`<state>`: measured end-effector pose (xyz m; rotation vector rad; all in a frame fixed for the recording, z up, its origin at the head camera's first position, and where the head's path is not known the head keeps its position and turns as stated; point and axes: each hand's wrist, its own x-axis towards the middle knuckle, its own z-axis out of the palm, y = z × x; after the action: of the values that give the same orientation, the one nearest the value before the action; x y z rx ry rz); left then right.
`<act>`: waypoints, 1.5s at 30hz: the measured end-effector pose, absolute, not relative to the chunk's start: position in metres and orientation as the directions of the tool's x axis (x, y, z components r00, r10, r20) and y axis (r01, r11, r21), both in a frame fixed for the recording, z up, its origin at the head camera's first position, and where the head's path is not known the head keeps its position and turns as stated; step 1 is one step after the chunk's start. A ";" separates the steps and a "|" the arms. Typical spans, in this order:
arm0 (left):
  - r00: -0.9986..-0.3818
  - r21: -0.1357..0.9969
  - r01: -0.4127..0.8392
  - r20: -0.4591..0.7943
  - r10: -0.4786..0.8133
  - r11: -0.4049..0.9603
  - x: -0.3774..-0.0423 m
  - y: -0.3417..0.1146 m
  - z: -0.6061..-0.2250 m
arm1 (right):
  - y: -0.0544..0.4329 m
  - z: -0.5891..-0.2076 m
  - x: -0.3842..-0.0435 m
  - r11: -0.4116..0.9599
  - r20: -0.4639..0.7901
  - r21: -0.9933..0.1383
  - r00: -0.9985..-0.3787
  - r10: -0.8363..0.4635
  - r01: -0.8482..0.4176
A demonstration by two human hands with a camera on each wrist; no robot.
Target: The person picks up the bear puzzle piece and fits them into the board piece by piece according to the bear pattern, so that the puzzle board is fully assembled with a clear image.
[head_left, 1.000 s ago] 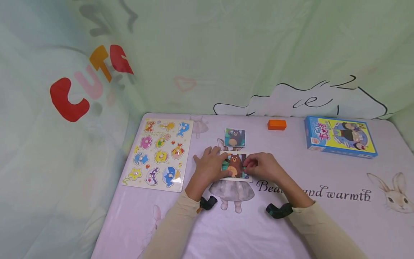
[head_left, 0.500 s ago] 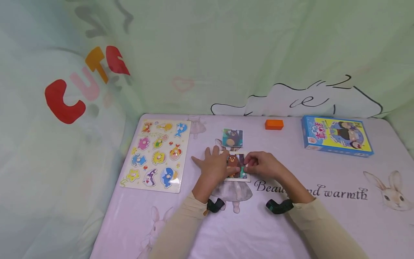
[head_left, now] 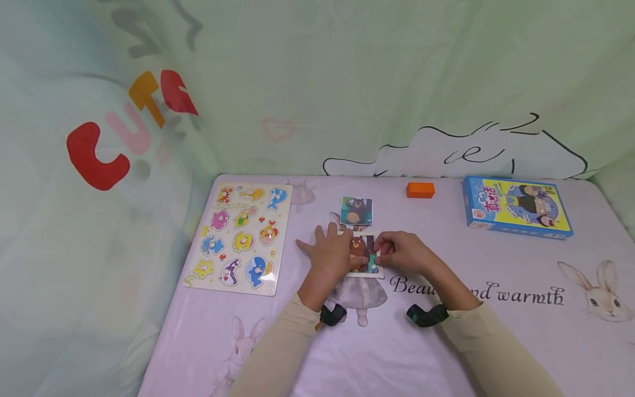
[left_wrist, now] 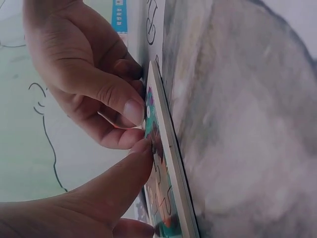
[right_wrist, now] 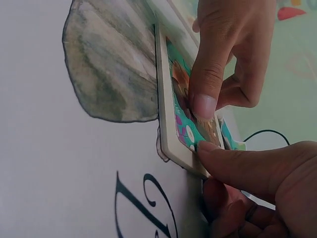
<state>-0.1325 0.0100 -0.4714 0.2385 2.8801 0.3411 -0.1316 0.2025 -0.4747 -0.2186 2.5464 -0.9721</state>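
A small framed jigsaw puzzle (head_left: 358, 246) with a brown bear lies flat on the table, wavy cut lines across its picture. My left hand (head_left: 329, 256) spreads over the puzzle's left side, fingers stretched. Its thumb (left_wrist: 124, 176) presses down on the picture, as the left wrist view shows. From the right, my right hand (head_left: 405, 252) pinches the puzzle's right edge. In the right wrist view the thumb (right_wrist: 237, 163) of that hand rests on top near a corner, with its other fingers curled by the side. Just behind lies a square bear picture card (head_left: 356, 211).
On the left lies a knob puzzle board (head_left: 238, 237) with several sea animals. Farther back stand an orange block (head_left: 420, 190) and a blue and yellow box (head_left: 518, 207) at the right. A printed cloth covers the table, and a curtain (head_left: 317, 82) hangs behind it.
My left hand has shifted right, its thumb sliding from the lower middle of the bear picture toward the right side. My right hand stays at the right edge. The head view has drifted slightly.
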 end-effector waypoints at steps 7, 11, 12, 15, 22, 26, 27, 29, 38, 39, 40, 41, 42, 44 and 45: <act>-0.960 0.239 0.126 -0.214 0.179 0.963 -0.133 0.012 -0.474 | 0.203 -0.476 -0.133 0.751 -0.327 -0.661 -0.905 -0.274 0.011; -0.960 0.244 0.121 -0.218 0.176 0.962 -0.133 0.013 -0.474 | 0.203 -0.477 -0.133 0.753 -0.328 -0.658 -0.904 -0.274 0.011; -0.960 0.245 0.119 -0.220 0.175 0.962 -0.133 0.013 -0.474 | 0.203 -0.478 -0.133 0.753 -0.329 -0.658 -0.904 -0.273 0.012; -0.960 0.243 0.118 -0.222 0.173 0.963 -0.133 0.013 -0.474 | 0.203 -0.478 -0.133 0.755 -0.329 -0.656 -0.904 -0.273 0.011; -0.960 0.225 0.125 -0.218 0.175 0.966 -0.132 0.013 -0.472 | 0.200 -0.476 -0.133 0.766 -0.318 -0.642 -0.908 -0.273 -0.005; -0.959 0.222 0.129 -0.222 0.179 0.967 -0.132 0.013 -0.472 | 0.200 -0.474 -0.131 0.768 -0.327 -0.640 -0.899 -0.292 -0.017; -0.957 0.227 0.132 -0.223 0.184 0.965 -0.132 0.013 -0.472 | 0.199 -0.474 -0.131 0.768 -0.326 -0.639 -0.896 -0.302 -0.026; -0.954 0.234 0.145 -0.224 0.198 0.962 -0.131 0.012 -0.472 | 0.199 -0.474 -0.130 0.769 -0.324 -0.638 -0.890 -0.320 -0.044; -0.941 0.254 0.188 -0.229 0.247 0.949 -0.127 0.010 -0.472 | 0.197 -0.475 -0.127 0.782 -0.327 -0.622 -0.894 -0.305 -0.040; -0.942 0.256 0.189 -0.226 0.249 0.948 -0.127 0.010 -0.472 | 0.197 -0.475 -0.127 0.783 -0.328 -0.620 -0.895 -0.301 -0.036; -0.941 0.259 0.190 -0.225 0.251 0.947 -0.127 0.010 -0.471 | 0.197 -0.475 -0.127 0.784 -0.328 -0.620 -0.897 -0.297 -0.033; -0.941 0.259 0.191 -0.225 0.252 0.947 -0.127 0.010 -0.471 | 0.197 -0.475 -0.127 0.786 -0.326 -0.618 -0.899 -0.291 -0.030; -0.941 0.259 0.193 -0.224 0.254 0.946 -0.127 0.010 -0.471 | 0.198 -0.476 -0.126 0.786 -0.323 -0.617 -0.902 -0.287 -0.030; -0.940 0.253 0.200 -0.223 0.258 0.946 -0.128 0.010 -0.471 | 0.199 -0.477 -0.125 0.789 -0.309 -0.614 -0.908 -0.282 -0.037; -0.939 0.249 0.203 -0.224 0.260 0.947 -0.129 0.010 -0.472 | 0.199 -0.477 -0.124 0.788 -0.297 -0.615 -0.912 -0.284 -0.045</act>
<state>-0.1288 0.0095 -0.4718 0.3442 2.8454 0.3253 -0.1244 0.1991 -0.4771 -0.2498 2.6019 -0.8811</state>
